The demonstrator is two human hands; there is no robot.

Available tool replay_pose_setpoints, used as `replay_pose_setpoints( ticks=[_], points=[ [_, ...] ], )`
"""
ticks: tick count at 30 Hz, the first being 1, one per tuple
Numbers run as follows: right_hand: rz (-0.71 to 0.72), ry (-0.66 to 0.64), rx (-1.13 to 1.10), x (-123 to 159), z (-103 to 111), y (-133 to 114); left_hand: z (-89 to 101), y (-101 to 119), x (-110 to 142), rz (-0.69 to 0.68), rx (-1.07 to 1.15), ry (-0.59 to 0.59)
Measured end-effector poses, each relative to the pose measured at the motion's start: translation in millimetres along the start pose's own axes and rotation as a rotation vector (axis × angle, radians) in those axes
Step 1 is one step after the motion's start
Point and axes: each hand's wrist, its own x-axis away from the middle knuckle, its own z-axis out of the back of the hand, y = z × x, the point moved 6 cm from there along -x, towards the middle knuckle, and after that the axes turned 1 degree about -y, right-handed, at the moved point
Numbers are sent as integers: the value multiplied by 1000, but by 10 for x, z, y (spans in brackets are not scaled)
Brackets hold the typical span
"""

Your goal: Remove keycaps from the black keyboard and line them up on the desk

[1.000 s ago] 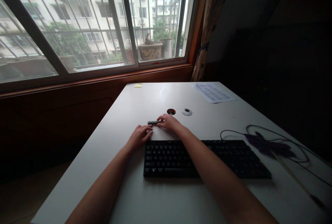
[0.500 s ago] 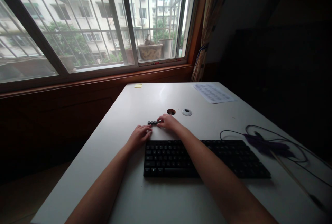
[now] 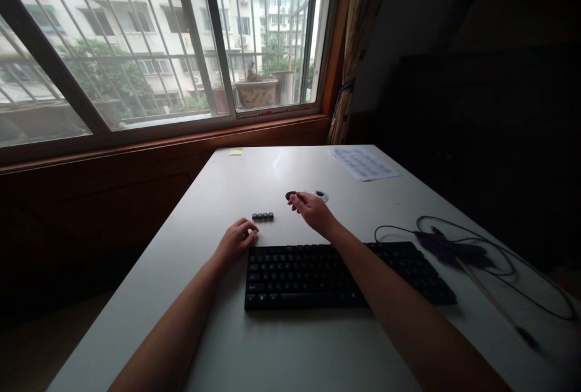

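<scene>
A short row of several small black keycaps [image 3: 262,216] lies on the white table [image 3: 218,192], beyond the keyboard. Just this side of the row, my left hand [image 3: 236,241] rests on the tabletop, fingers loosely bent and apart, with nothing in it. My right hand [image 3: 313,210] hovers to the right of the keycaps with its fingers pinched together. Whatever it may hold is too small and dark to make out. Below both hands lies the black keyboard [image 3: 290,283], partly covered by my right forearm.
A round cable hole [image 3: 289,196] and a white ring cover [image 3: 321,196] are behind my right hand. Printed sheets [image 3: 365,164] and a yellow sticky note [image 3: 236,152] lie toward the far edge. At right are a coiled black cable [image 3: 512,259], dark purple cloth [image 3: 454,250] and a thin stick [image 3: 490,301].
My right hand has left the row of keycaps and moved to the right, leaving the row in full view. My left hand's fingers have curled slightly. The whole view has shifted a little.
</scene>
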Motion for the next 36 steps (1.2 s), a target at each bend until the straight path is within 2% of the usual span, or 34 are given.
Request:
replay_pose_setpoints(
  ticks=[4,8,14,19,26,29,33,36],
  points=[
    [-10,177,24,318,294,-102,8,59,8,-27,7,-5],
    [-120,199,4,611,391,-89,20,151,23,-50,19,-25],
    [-94,157,-31,852,236,-212,-6,305,55,-127,37,-105],
    [-7,73,44,870,37,-386,-13,329,57,-144,32,-142],
    [109,-25,198,905,-121,-563,-42,319,60,-171,8,-154],
    [8,9,86,885,-103,-410,-51,310,66,-172,3,-156],
    [-280,43,-282,883,-62,-5,-62,290,64,-177,-5,-161],
    [-347,93,-380,907,-12,123,-67,284,61,-181,-2,-157]
  ],
)
